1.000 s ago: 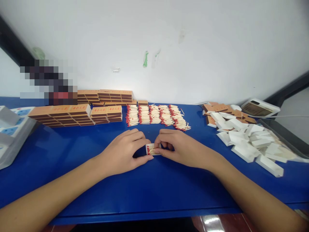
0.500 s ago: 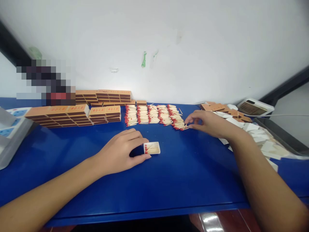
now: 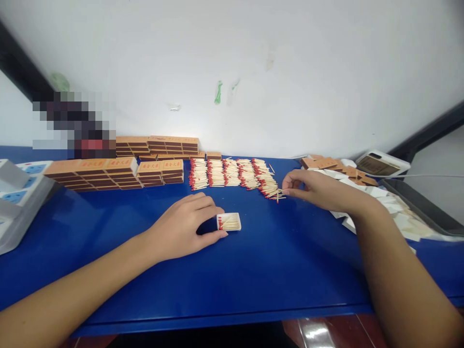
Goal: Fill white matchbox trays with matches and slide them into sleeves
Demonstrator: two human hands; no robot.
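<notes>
My left hand (image 3: 184,228) rests on the blue table, thumb and fingers closed on the left end of a small white matchbox tray (image 3: 229,214). Several red-tipped matches (image 3: 230,224) lie inside the tray, heads to the left. Farther right, my right hand (image 3: 311,187) has thumb and forefinger pinched on the pale end of a match at the near right edge of a row of matches (image 3: 266,181). Other rows of matches (image 3: 216,173) lie beside it to the left. One match (image 3: 278,197) sticks out from the edge by my right fingertips.
Stacked orange matchboxes (image 3: 108,169) stand at the back left, beside a white block with blue panels (image 3: 36,169). On the right lie loose white trays (image 3: 391,205), orange matchbox sleeves (image 3: 328,163), a phone (image 3: 380,163) and a dark tray (image 3: 424,205). A white wall (image 3: 290,72) rises behind.
My right hand has shifted slightly right and down at the edge of the matches, and a match there now sticks out. My left hand and the tray hold still.
</notes>
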